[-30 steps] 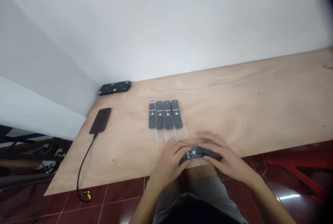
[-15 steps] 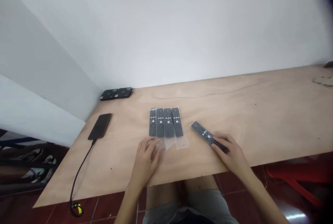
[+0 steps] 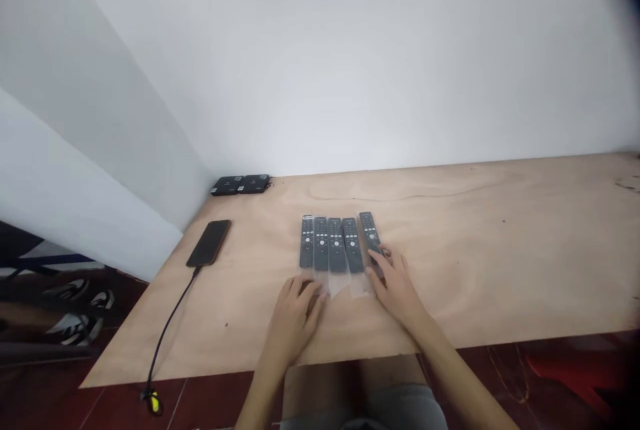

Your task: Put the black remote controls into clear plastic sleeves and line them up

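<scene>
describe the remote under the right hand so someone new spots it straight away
On the wooden table, look for a row of five dark remotes lying side by side. The one you want is the remote at the right end. Unlike its neighbours, it has the fingers of the right hand over its lower end, and its top sits slightly farther toward the wall.

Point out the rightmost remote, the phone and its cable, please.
Rightmost remote (image 3: 371, 233): head view, on its button face.
Phone (image 3: 209, 243): head view, on its dark screen.
Cable (image 3: 171, 317): head view, midway along its black cord.
</scene>
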Demonstrator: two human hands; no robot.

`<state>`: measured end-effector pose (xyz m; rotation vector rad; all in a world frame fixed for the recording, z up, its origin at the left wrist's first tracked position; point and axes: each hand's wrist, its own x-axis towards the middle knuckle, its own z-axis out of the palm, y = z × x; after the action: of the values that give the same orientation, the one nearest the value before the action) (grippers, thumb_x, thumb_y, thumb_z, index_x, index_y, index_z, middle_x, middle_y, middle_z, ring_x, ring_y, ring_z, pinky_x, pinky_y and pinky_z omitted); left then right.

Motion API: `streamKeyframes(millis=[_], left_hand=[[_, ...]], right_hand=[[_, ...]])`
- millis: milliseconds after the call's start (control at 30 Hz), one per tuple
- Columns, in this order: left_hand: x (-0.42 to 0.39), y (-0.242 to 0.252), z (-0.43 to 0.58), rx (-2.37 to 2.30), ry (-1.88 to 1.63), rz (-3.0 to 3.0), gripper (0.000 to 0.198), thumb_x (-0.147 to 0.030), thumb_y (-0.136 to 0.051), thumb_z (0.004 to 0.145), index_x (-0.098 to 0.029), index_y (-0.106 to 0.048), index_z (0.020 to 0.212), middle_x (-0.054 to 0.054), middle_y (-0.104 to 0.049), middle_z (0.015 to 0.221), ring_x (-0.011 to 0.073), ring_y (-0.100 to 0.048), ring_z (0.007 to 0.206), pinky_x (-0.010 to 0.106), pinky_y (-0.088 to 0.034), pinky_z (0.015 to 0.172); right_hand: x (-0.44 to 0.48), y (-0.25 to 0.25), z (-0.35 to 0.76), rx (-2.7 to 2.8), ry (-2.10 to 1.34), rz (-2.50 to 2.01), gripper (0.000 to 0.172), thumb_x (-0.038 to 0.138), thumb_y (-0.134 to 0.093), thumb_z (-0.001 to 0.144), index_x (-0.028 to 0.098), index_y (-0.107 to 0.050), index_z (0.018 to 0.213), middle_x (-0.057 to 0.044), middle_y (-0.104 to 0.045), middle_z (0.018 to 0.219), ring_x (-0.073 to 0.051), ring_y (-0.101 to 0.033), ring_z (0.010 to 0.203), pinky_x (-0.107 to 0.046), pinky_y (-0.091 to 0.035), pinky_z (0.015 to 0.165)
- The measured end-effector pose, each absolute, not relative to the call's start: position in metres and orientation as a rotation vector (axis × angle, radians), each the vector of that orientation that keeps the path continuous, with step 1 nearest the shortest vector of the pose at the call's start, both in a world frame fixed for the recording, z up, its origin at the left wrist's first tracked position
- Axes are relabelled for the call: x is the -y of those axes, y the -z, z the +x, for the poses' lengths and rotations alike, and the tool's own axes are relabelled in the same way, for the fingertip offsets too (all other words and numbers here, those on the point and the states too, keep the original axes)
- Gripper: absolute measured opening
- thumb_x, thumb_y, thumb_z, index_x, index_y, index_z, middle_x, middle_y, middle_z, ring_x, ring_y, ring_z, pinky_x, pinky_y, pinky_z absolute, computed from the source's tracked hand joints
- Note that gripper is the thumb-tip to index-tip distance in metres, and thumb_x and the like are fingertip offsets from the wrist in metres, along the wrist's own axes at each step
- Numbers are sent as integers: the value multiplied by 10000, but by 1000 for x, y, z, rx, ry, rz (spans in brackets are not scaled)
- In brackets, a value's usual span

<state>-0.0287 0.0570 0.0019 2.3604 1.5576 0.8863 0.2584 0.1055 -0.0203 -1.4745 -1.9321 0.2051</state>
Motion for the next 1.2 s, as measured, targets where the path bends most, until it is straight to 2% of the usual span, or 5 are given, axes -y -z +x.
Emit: streamKeyframes(millis=[267, 600, 667, 833, 1200], left_hand=[[-59, -1, -28, -1563, -955, 2342, 181, -264, -548, 1107, -252, -723, 1147, 87, -703, 1117, 284, -660, 1060, 471, -582, 947], [-60, -2, -26, -1609, -876, 2355, 94, -273, -598, 1072, -241, -672, 1025, 80, -662, 1061, 295, -638, 1027, 478, -574, 921], [-59, -1, -26, -1628, -922, 2355, 79, -272, -624, 1058, -242, -689, 1090, 95, -657, 1132, 305, -640, 1087, 492, -576, 963], [-61, 1, -27, -1651, -1008, 2353, 343, -287, -650, 1049, -260, -652, 1392, 116, -667, 1309, 316, -646, 1225, 522, -564, 1076], [-65, 5, -29, -1658, -1029, 2382, 273, -303, -537, 1106, -237, -697, 1317, 93, -779, 1166, 303, -706, 1097, 504, -597, 989]], right_hand=[[-61, 24, 285, 2040, -220, -1357, 247, 245, -547, 1087, 273, -744, 1232, -134, -725, 1234, -356, -663, 1148, -563, -553, 1001], [-59, 20, 278, 2118, -156, -1389, 234, 265, -569, 1088, 282, -727, 1259, -116, -741, 1270, -372, -644, 1253, -590, -467, 1075], [-60, 19, 278, 2122, -186, -1361, 274, 284, -554, 1104, 284, -695, 1339, -123, -738, 1297, -364, -659, 1237, -582, -483, 1078], [-58, 12, 278, 2176, -254, -1332, 411, 359, -563, 1119, 313, -604, 1525, -130, -713, 1357, -354, -662, 1244, -571, -517, 1075], [-54, 6, 275, 2195, -284, -1240, 278, 299, -637, 1080, 284, -707, 1348, -124, -691, 1344, -346, -648, 1237, -559, -558, 1068]])
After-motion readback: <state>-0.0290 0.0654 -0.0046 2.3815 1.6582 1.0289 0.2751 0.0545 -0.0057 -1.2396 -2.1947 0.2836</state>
